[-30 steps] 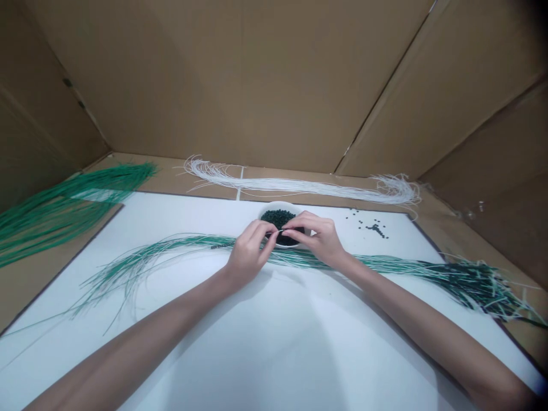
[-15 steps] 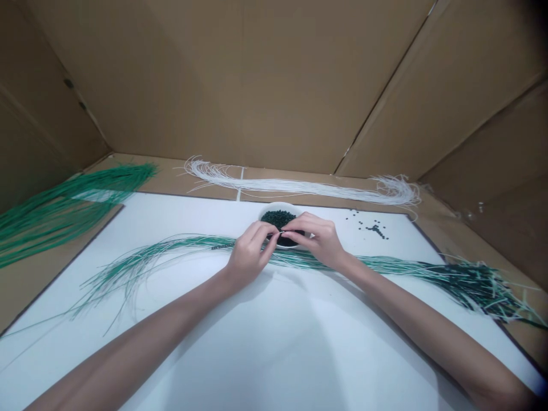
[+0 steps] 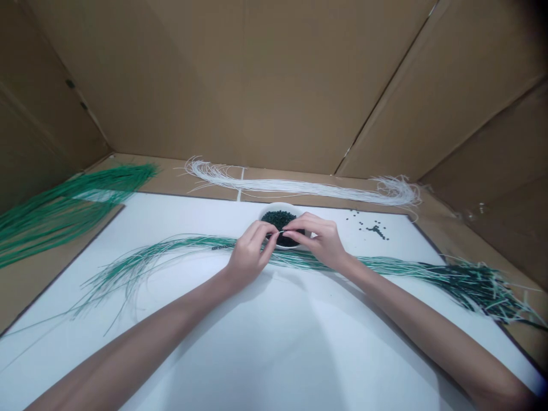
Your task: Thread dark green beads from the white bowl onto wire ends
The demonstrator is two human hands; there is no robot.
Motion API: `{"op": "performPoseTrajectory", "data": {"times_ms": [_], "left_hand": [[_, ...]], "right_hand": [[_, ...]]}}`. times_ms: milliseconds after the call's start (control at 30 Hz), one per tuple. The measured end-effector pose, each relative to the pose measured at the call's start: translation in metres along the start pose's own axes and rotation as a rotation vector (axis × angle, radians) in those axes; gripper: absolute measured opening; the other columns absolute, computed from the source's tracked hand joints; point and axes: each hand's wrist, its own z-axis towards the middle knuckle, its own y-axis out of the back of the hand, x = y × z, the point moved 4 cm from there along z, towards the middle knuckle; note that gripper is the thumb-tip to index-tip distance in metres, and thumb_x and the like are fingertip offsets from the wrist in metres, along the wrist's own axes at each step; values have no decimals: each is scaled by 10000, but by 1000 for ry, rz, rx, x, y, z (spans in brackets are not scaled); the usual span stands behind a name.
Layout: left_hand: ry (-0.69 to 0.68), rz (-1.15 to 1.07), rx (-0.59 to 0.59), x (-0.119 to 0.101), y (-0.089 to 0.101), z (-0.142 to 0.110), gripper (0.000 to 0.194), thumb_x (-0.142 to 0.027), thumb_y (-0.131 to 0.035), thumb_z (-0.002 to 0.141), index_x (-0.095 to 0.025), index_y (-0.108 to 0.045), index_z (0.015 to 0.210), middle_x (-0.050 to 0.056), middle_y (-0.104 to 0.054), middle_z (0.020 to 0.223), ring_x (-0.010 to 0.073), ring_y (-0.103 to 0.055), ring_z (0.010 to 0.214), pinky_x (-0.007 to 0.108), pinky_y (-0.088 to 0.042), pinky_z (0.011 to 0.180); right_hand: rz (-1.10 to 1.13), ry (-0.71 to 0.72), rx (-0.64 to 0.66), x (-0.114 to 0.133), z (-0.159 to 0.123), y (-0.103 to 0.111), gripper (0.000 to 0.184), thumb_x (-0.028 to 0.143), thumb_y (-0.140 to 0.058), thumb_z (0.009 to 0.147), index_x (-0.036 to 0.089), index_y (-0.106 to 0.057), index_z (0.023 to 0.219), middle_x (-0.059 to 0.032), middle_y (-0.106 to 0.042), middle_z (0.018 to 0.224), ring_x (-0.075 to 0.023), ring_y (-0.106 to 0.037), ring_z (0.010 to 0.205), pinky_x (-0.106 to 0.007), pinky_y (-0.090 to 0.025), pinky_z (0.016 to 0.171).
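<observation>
"Strand (image 3: 281,231) finished?"
"Seemingly not. Right of the bowl (image 3: 278,206), bundled ends (image 3: 471,282) look beaded; over its near side, my left hand (image 3: 250,251) and right hand (image 3: 321,237) pinch the strand, fingers closed. Beads (image 3: 279,218) remain inside; white strands (image 3: 308,186) beyond look bare."

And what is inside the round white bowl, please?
Small dark beads show; the left hand and right hand hide parts of the bowl, and what lies deeper is covered.

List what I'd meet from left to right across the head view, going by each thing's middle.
Loose green strands → left hand → white bowl → right hand → scattered dark beads → dark end of the long bundle.
</observation>
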Motion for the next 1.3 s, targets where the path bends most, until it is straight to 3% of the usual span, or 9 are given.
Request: {"op": "performPoseTrajectory", "data": {"times_ms": [600,867,1067,1300], "left_hand": [[-73,42,29,-2,-2,-1,86,-136,-436,816,-161,-508,858,36,-549,797,123,-515,787,244,-428,729],[27,-20,-2,3,-1,-1,86,-143,-444,820,-158,-511,873,31,-548,811,109,-519,774,230,-435,725],[-8,-28,0,2,-1,0,190,-167,-474,808,-173,-526,991,49,-547,889,121,-523,832,249,-445,755],[2,-25,-32,3,0,0,98,-175,-501,793,-172,-550,878,33,-525,820,113,-517,779,236,-444,722]], "right_hand": [[-140,148,71,4,0,-2,87,233,-544,776,173,-606,761,-32,-644,689,-133,-537,640,-268,-450,615],[-13,31,108,0,-1,-3,109,204,-537,776,163,-637,792,-35,-654,725,-108,-576,652,-217,-464,597],[-11,-33,83,-3,-1,-3,133,226,-523,778,159,-638,778,-42,-639,701,-99,-553,586,-210,-454,530],[-24,-38,95,-2,-2,-4,135,226,-519,782,162,-638,780,-43,-636,700,-105,-553,606,-218,-450,548]]}}
